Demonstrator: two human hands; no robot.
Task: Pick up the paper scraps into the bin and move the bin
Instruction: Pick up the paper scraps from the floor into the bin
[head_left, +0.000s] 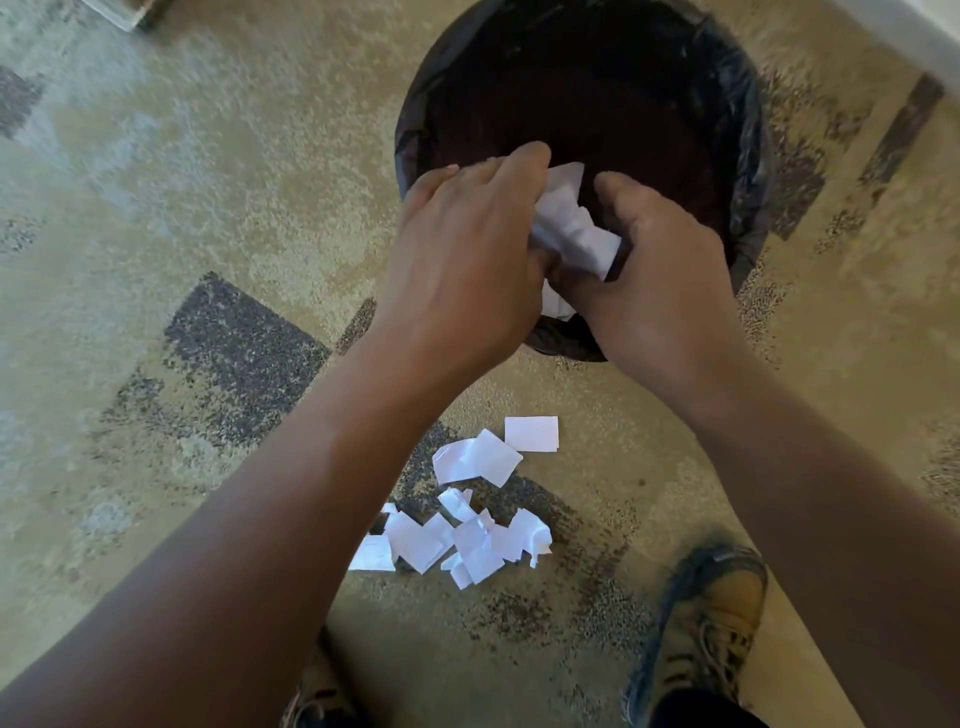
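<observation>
A round bin (748, 130) lined with a black bag stands on the carpet at the top middle. Over its near rim, my left hand (467, 260) and my right hand (660, 270) press together around a bunch of white paper scraps (569, 228). The bunch sticks out between my palms above the bin's opening. Several more white scraps (467, 519) lie loose on the carpet below my forearms, close to the bin. The bin's inside looks dark; I cannot tell what lies in it.
The floor is beige patterned carpet (208, 208) with dark patches. My right shoe (711, 623) stands at the bottom right, the other shoe (317, 691) at the bottom edge. A pale edge (914, 31) runs across the top right corner.
</observation>
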